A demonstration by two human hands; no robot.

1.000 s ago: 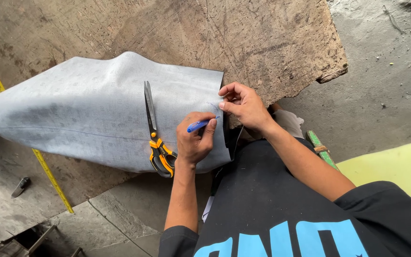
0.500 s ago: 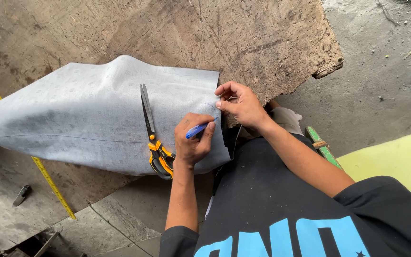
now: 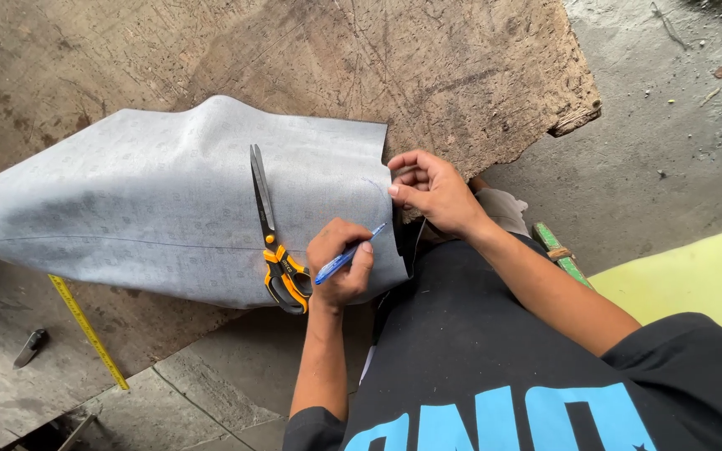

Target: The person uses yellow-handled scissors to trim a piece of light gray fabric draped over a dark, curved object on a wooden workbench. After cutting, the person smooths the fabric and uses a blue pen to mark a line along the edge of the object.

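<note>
A grey sheet [image 3: 169,209] of patterned material lies bulged over a worn wooden board [image 3: 428,75], with its right edge just in front of the person's black shirt [image 3: 478,351]. The left hand [image 3: 340,266] is closed around a blue pen [image 3: 346,256] whose tip rests on the sheet near that edge, while the right hand [image 3: 432,190] pinches the sheet's upper right corner between thumb and fingers. Orange-handled scissors [image 3: 273,238] lie shut on the sheet just beside the left hand, and a yellow tape measure [image 3: 60,292] runs along the board at the left.
</note>
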